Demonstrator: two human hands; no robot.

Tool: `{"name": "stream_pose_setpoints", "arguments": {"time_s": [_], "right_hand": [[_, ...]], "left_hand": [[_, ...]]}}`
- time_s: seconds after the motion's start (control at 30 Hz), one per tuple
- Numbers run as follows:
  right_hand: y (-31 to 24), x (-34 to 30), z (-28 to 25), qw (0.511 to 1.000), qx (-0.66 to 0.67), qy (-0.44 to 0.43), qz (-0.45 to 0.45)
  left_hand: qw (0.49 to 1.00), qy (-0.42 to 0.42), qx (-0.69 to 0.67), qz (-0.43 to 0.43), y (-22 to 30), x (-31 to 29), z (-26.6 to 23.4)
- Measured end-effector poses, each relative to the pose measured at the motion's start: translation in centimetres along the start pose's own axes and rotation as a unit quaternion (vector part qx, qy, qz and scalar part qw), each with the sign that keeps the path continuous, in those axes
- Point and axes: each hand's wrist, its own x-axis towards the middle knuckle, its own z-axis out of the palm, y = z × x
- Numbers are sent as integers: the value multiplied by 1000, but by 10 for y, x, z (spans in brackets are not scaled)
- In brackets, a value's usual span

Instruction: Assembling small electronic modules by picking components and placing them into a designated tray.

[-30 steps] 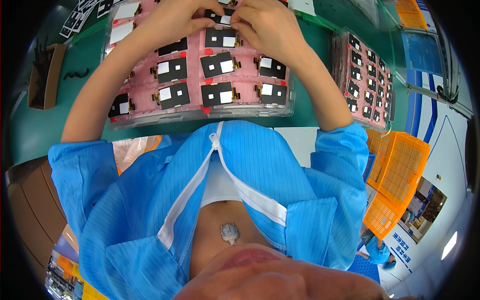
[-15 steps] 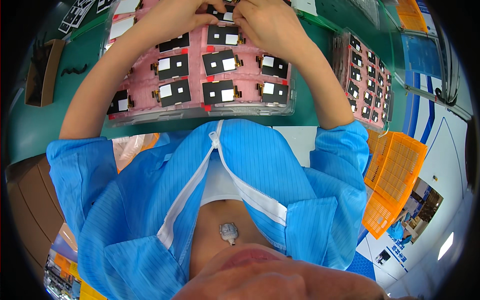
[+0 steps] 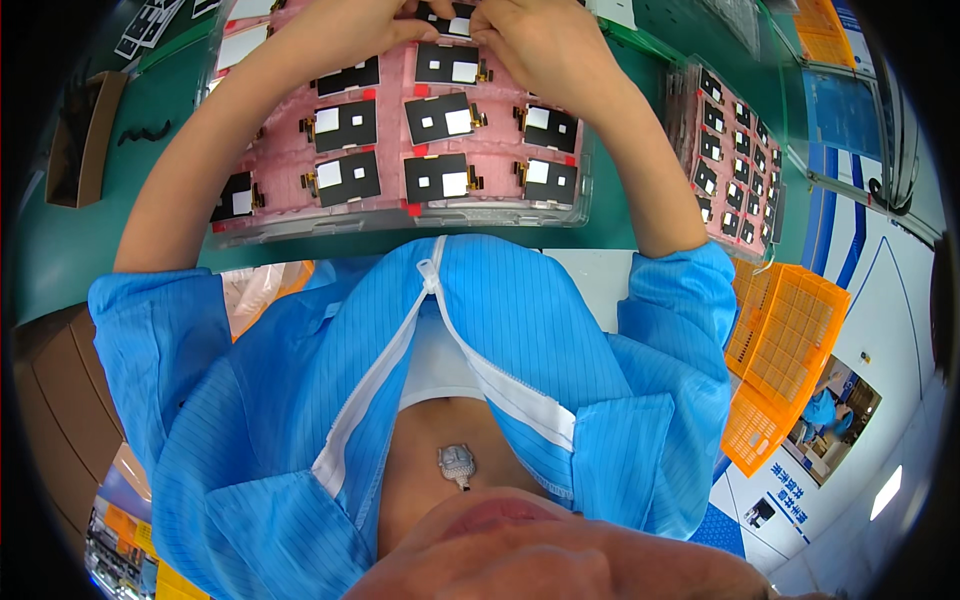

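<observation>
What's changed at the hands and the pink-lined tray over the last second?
The pink-lined tray, left hand and right hand sit slightly higher in the picture, perhaps only from head movement. No grip was visibly taken or released. Both hands stay at the same dark panel; the panels nearer the body keep their arrangement.

Background movement; view shifted slightly.
Tray (image 3: 392, 130), left hand (image 3: 360, 32) and right hand (image 3: 540, 45) sit a little higher in view than at first. The blue-clad person previously lower right has left that spot; a blue figure (image 3: 822, 412) now shows in the opening (image 3: 862, 405) above, possibly the same person, too small to confirm.
</observation>
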Motion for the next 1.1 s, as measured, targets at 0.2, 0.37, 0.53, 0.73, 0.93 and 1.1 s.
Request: {"name": "stream_pose_setpoints", "arguments": {"time_s": [0.2, 0.37, 0.53, 0.73, 0.93, 1.1], "right_hand": [[7, 2, 1, 998, -6, -8, -55], [0, 11, -8, 999, -3, -14, -40], [4, 9, -7, 997, -42, -30, -58], [1, 3, -5, 998, -13, 15, -67], [-3, 1, -7, 996, -36, 31, -81], [-3, 1, -5, 996, -41, 28, -74]], "left_hand": [[1000, -9, -16, -7, -3, 1, 0], [920, 131, -269, 252, -22, 5, 16], [1000, 5, -24, 14, -8, 3, 5], [1000, -5, -17, -19, 0, 3, 1], [990, 30, -133, 36, -12, 2, 7], [1000, -14, 9, -20, -1, 2, 2]]}}
